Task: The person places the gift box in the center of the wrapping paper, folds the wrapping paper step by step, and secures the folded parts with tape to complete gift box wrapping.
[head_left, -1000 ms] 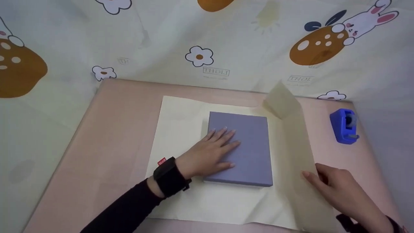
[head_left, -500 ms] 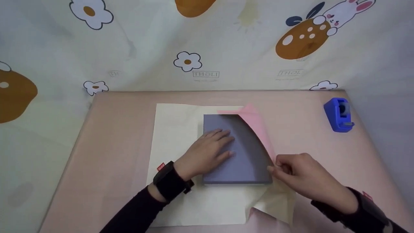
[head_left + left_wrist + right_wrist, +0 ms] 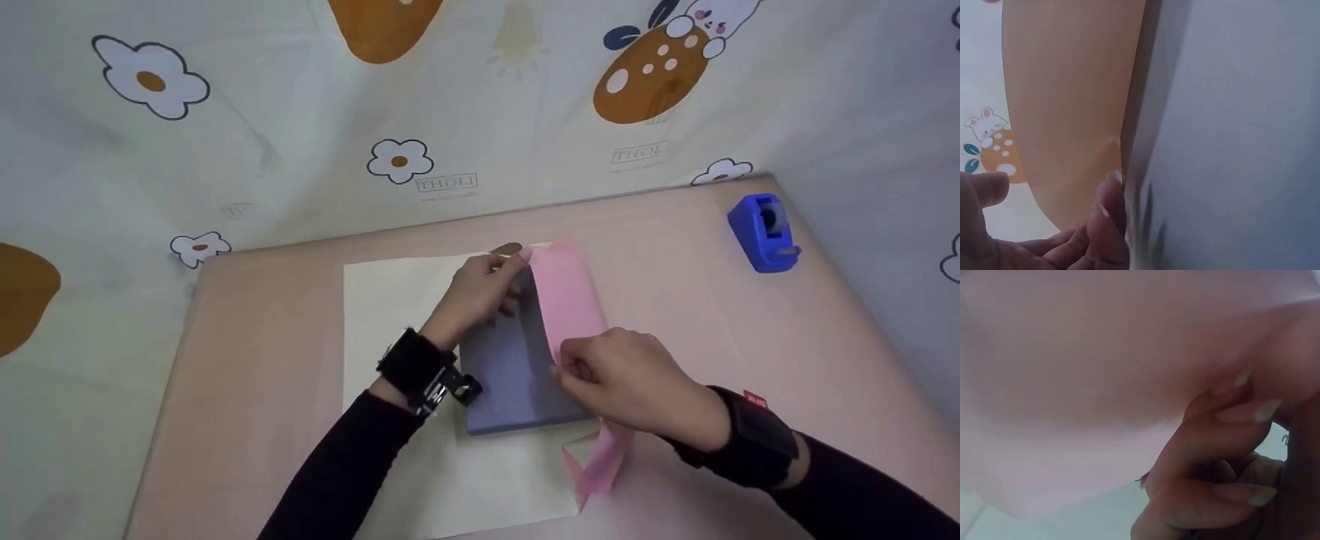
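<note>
Pinches the paper (image 3: 566, 296) by the free edge of its raised flap in the right hand (image 3: 619, 375), thumb against curled forefinger, close together; curls the other fingers too, in the right wrist view, just beside broad pink paper. Reaches with the left hand (image 3: 476, 296) to the far end of the same flap, beyond and to the left of the right-hand grip, fingertips at the fold by the box (image 3: 495, 367) and thumb apart from them in the left wrist view; cannot tell pinch from touch there. Shows pink on the flap between both hands, leaning over the right part of the box, and cream on the flat part, spread beneath the box and out to the left of the right-hand grip. Bends into a creased pink corner just nearer than that grip. Has the grey box lying flat below and to the left of the right-hand grip, partly under the left hand. Wears a black cuff (image 3: 757, 442) on each wrist, behind the fingers. Has a blue dispenser (image 3: 757, 232) on the table (image 3: 675, 285), beyond and to the right of the right-hand grip, well apart from the paper. Faces a printed cloth (image 3: 300, 112) beyond both hands.
</note>
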